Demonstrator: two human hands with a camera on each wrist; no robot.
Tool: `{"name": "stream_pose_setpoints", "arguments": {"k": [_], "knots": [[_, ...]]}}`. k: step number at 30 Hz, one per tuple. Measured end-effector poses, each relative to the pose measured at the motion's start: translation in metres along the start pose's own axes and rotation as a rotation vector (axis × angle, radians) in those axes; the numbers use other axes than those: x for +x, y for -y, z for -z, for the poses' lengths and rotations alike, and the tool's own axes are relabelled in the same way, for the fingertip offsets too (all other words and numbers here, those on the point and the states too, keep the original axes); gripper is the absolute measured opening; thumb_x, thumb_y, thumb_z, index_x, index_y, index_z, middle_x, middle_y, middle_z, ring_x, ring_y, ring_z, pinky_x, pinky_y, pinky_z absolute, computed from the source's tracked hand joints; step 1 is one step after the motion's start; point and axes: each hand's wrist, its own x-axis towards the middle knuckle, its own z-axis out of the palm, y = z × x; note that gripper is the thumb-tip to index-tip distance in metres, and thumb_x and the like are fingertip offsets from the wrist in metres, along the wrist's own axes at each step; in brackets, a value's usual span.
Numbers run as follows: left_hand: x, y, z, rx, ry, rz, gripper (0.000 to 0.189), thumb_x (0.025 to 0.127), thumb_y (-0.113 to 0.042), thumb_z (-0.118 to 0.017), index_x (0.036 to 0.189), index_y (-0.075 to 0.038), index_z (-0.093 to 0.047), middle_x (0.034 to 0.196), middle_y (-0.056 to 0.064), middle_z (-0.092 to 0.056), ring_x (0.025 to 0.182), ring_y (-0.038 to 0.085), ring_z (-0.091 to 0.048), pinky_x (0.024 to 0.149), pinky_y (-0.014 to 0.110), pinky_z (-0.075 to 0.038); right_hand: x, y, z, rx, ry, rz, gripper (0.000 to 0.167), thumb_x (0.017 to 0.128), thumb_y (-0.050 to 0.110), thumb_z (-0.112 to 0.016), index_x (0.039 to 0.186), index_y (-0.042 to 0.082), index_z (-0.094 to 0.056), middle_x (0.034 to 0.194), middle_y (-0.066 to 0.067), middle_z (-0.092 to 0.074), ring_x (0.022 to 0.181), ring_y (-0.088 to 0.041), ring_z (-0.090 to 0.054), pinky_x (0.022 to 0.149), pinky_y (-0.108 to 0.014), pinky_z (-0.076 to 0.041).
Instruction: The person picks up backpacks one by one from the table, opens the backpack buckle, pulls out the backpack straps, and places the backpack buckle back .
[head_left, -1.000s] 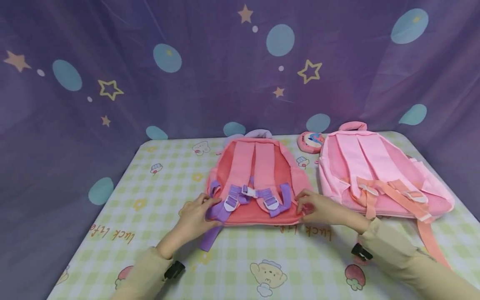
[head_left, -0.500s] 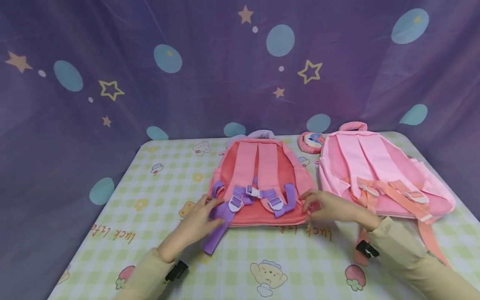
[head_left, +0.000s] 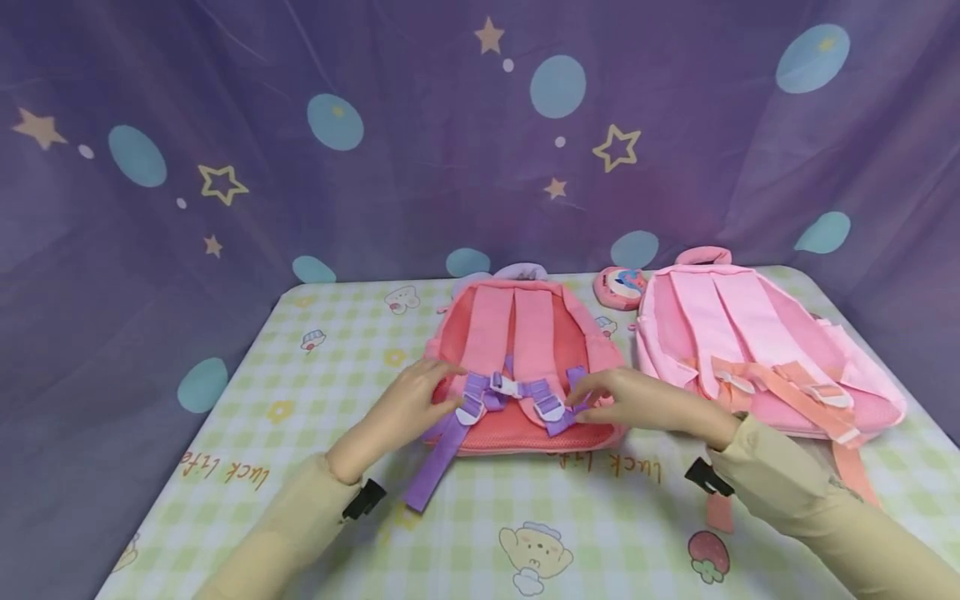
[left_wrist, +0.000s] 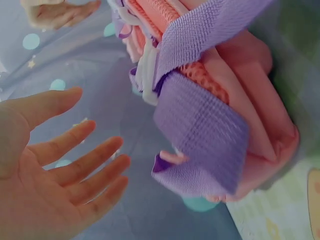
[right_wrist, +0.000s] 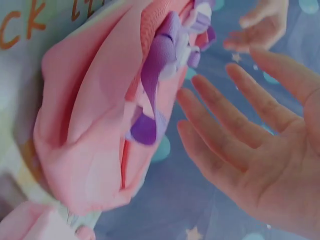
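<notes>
A coral-pink backpack (head_left: pixel 491 329) lies on the table with its shoulder straps facing up. Purple webbing (head_left: pixel 438 467) and a white buckle (head_left: pixel 506 385) cross its lower half. My left hand (head_left: pixel 408 400) hovers over the bag's lower left side, fingers spread; in the left wrist view a gap shows between it and the purple webbing (left_wrist: pixel 200 125). Over the lower right side is my right hand (head_left: pixel 637 398), its fingers likewise loose and apart from the bag (right_wrist: pixel 100 115) in the right wrist view. Neither hand holds anything.
To the right lies a light pink backpack (head_left: pixel 750 333) with orange straps. A small round pink pouch (head_left: pixel 621 287) sits between the bags at the back. The checkered tablecloth (head_left: pixel 337 375) meets a purple starry curtain (head_left: pixel 420 167) behind.
Both hands have lifted off the lower sides of the coral-pink backpack and moved up and inward over it. The backpack shifted slightly right, then stayed put.
</notes>
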Motion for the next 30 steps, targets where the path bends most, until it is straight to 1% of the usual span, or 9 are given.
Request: {"name": "stream_pose_setpoints", "arguments": {"k": [3,6,8,11,16,20,25,30], "knots": [[0.01,-0.001,-0.005,-0.03,0.063,-0.009,0.032,0.076,-0.014,-0.067,0.106,-0.003,-0.06,0.102,0.008,-0.061,0.096,0.023,-0.054,0.081,0.037,-0.042,0.012,0.003,-0.003,-0.033,-0.002,0.024,0.02,0.083,0.016,-0.06,0.098,0.005,-0.064,0.094,-0.003,-0.064,0.085,-0.018,-0.059,0.076,-0.037,-0.047],[0.018,-0.002,-0.01,-0.025,0.107,0.0,0.032,0.078,-0.014,-0.066,0.106,-0.003,-0.059,0.106,0.008,-0.06,0.102,0.023,-0.053,0.086,0.038,-0.041,0.023,0.004,-0.005,-0.053,-0.01,0.045,0.018,0.082,0.015,-0.061,0.096,0.005,-0.065,0.091,-0.002,-0.065,0.082,-0.014,-0.059,0.075,-0.035,-0.047],[0.022,-0.003,-0.014,-0.021,0.129,0.009,0.032,0.079,-0.015,-0.065,0.108,-0.003,-0.058,0.108,0.009,-0.059,0.103,0.023,-0.053,0.087,0.038,-0.041,0.029,0.003,-0.006,-0.049,-0.017,0.057,0.017,0.081,0.013,-0.061,0.095,0.004,-0.065,0.09,-0.002,-0.065,0.081,-0.012,-0.058,0.074,-0.034,-0.048],[0.028,-0.002,-0.019,-0.012,0.146,0.014,0.033,0.079,-0.016,-0.065,0.109,-0.003,-0.057,0.109,0.009,-0.059,0.103,0.023,-0.053,0.087,0.036,-0.041,0.037,0.002,-0.008,-0.021,-0.019,0.049,0.016,0.08,0.01,-0.061,0.094,0.003,-0.065,0.089,-0.004,-0.065,0.08,-0.012,-0.058,0.073,-0.031,-0.048],[0.036,-0.001,-0.027,0.001,0.172,0.023,0.035,0.079,-0.017,-0.066,0.109,-0.002,-0.058,0.107,0.009,-0.06,0.102,0.022,-0.054,0.086,0.034,-0.042,0.05,-0.002,-0.01,0.026,-0.001,-0.011,0.021,0.08,0.012,-0.062,0.098,0.001,-0.064,0.094,-0.008,-0.065,0.085,-0.016,-0.059,0.073,-0.028,-0.048],[0.04,0.0,-0.032,0.005,0.188,0.025,0.034,0.08,-0.018,-0.065,0.109,-0.002,-0.058,0.105,0.009,-0.06,0.099,0.021,-0.055,0.084,0.033,-0.043,0.061,-0.004,-0.012,0.063,0.001,-0.031,0.025,0.08,0.012,-0.063,0.102,-0.001,-0.062,0.098,-0.011,-0.064,0.089,-0.02,-0.06,0.075,-0.028,-0.048],[0.044,0.002,-0.037,0.011,0.188,0.014,0.031,0.079,-0.017,-0.066,0.106,-0.002,-0.06,0.1,0.008,-0.061,0.095,0.02,-0.056,0.083,0.033,-0.043,0.071,-0.006,-0.016,0.052,-0.017,-0.018,0.027,0.079,0.011,-0.064,0.102,-0.003,-0.061,0.099,-0.014,-0.064,0.089,-0.023,-0.06,0.076,-0.028,-0.048],[0.044,0.006,-0.04,0.002,0.182,0.012,0.029,0.078,-0.017,-0.067,0.103,-0.002,-0.061,0.095,0.006,-0.061,0.091,0.019,-0.056,0.081,0.032,-0.043,0.08,-0.008,-0.021,0.036,-0.006,-0.02,0.027,0.076,0.01,-0.066,0.1,-0.004,-0.062,0.095,-0.013,-0.065,0.087,-0.023,-0.061,0.074,-0.026,-0.048]]}}
